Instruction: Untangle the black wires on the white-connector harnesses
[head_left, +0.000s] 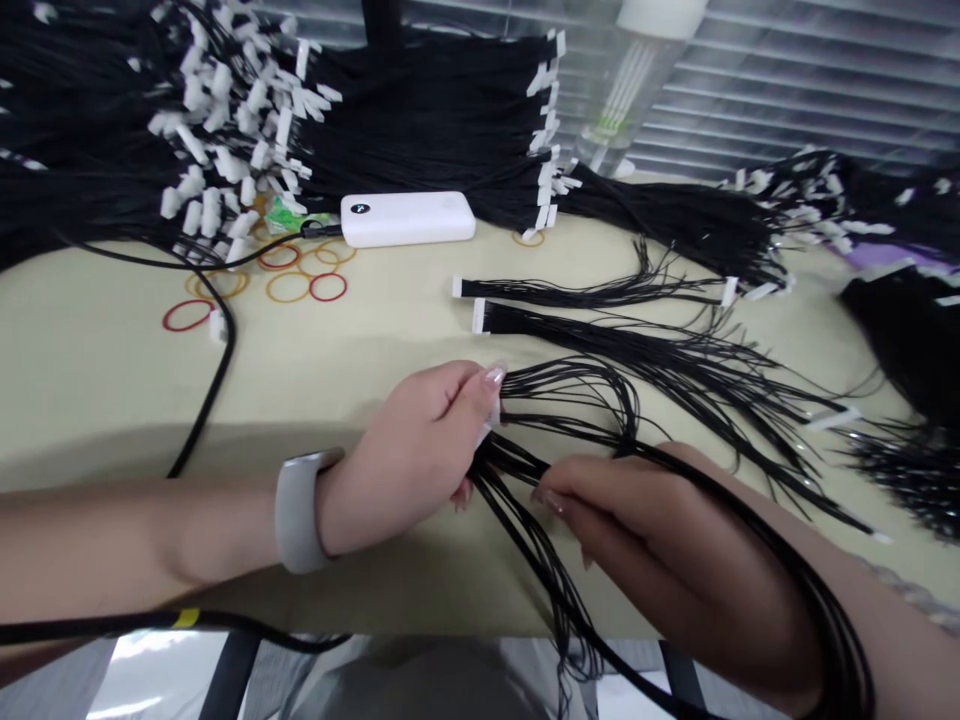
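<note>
My left hand (420, 440) is closed around the white connector (489, 418) of a black wire harness, mostly covered by my fingers. Thin black wires (562, 420) fan out from it to the right and downward. With thumb and fingertips together, my right hand (645, 520) pinches some of these wires close to the connector. Other strands of the bundle pass over the back of my right hand and wrist. Just beyond my hands lie two loose harnesses, a thinner one (555, 292) and a thicker one (622, 345), white connectors at their left ends.
Big stacks of black harnesses (427, 120) with white connectors line the back. A white power bank (409, 218) with a black cable sits before them. Red and yellow rubber bands (289, 287) lie at left. A clear bottle (626, 90) stands behind; more wire bundles (907, 350) lie right.
</note>
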